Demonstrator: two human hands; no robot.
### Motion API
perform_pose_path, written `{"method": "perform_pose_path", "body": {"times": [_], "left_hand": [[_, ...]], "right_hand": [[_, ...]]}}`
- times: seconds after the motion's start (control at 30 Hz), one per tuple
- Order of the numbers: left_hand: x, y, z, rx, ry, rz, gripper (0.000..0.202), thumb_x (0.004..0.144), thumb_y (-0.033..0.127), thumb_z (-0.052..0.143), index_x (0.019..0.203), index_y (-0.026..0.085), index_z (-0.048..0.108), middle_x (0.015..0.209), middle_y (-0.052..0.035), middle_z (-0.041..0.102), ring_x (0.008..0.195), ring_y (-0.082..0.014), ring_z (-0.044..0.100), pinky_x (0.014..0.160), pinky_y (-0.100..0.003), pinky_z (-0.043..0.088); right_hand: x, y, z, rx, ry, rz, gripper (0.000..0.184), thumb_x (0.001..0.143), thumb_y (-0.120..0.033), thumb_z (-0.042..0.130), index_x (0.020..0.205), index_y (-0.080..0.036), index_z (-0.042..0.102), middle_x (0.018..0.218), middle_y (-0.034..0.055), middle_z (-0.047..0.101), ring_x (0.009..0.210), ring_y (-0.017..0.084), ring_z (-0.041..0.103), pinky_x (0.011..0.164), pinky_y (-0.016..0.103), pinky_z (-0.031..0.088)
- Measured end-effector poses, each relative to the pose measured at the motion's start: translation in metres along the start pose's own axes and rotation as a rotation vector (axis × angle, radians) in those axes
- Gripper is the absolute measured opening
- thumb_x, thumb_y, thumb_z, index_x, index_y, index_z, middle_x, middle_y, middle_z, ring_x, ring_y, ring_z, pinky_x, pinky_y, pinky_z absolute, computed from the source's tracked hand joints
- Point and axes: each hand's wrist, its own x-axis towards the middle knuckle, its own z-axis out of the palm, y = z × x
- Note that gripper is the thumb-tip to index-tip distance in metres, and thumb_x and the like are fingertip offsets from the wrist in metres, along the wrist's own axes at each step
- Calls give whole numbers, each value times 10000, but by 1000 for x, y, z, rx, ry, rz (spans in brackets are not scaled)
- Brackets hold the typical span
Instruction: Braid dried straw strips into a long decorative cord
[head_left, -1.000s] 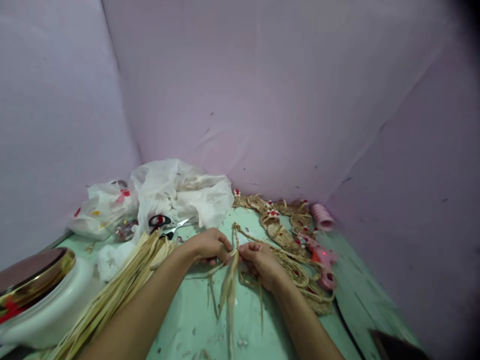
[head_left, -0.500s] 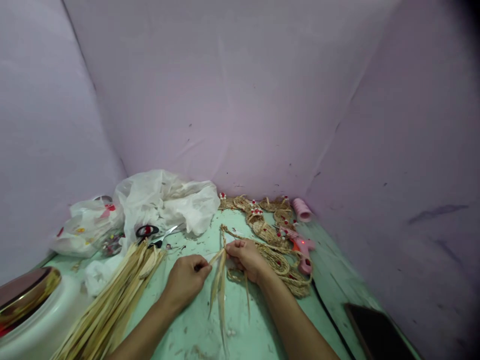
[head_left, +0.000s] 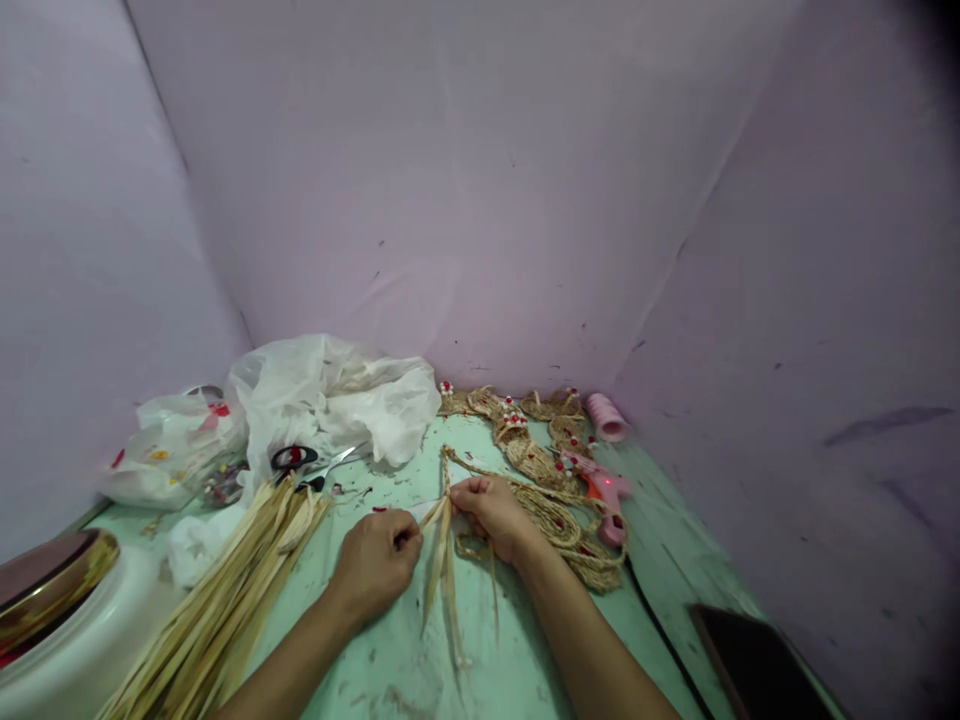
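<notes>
My right hand (head_left: 491, 513) pinches a thin braid (head_left: 447, 470) of dried straw-like fibre where its loose strands begin. My left hand (head_left: 379, 560) is closed on one pale strand (head_left: 430, 515) that it draws out to the left. Other loose fibre strands (head_left: 448, 600) hang down between the hands onto the table. From the top of the braid a cord runs right to a coiled heap of braided rope (head_left: 592, 565), partly hidden behind my right hand and wrist.
Left lies a bundle of dried strips (head_left: 217, 610), with scissors (head_left: 319, 478) and white plastic bags (head_left: 330, 400) behind. A white container (head_left: 97, 630) stands front left. Right are a pink glue gun (head_left: 606, 490) with black cord, a pink thread spool (head_left: 607, 418), beaded braided pieces (head_left: 532, 460) and a dark phone-like slab (head_left: 757, 660).
My left hand has curled in more, its thumb now tucked against the fingers, still on the strand. My right hand keeps its pinch in nearly the same place.
</notes>
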Motion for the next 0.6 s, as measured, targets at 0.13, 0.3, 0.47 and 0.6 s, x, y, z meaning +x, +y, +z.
{"method": "perform_pose_path", "body": {"times": [0.13,0.3,0.47,0.6], "left_hand": [[0,0,0,12,-11,-5,168,706,234,424,598,171,537,596,1,551,583,-113,471,558,-214,264],[1,0,1,28,3,-1,159,688,202,412,580,170,524,578,6,539,576,-107,464,554,-208,261],[-1,-1,3,6,16,1,143,656,176,419,545,165,509,554,12,526,569,-102,463,550,-201,271],[4,3,-5,-150,137,-81,203,690,305,452,589,161,553,563,6,538,552,-115,464,539,-207,309]], "right_hand": [[0,-1,0,1,18,-7,80,605,-191,536,574,-117,533,373,-74,410,275,9,214,314,188,119],[2,3,0,-15,18,-20,84,608,-191,541,577,-112,544,371,-73,409,276,9,218,316,188,117],[2,3,-1,-36,-2,-31,115,621,-201,546,543,-121,520,343,-81,375,272,10,204,317,188,111],[2,2,-2,3,-15,-21,106,620,-214,554,572,-125,519,365,-82,396,276,9,206,316,184,112]]}}
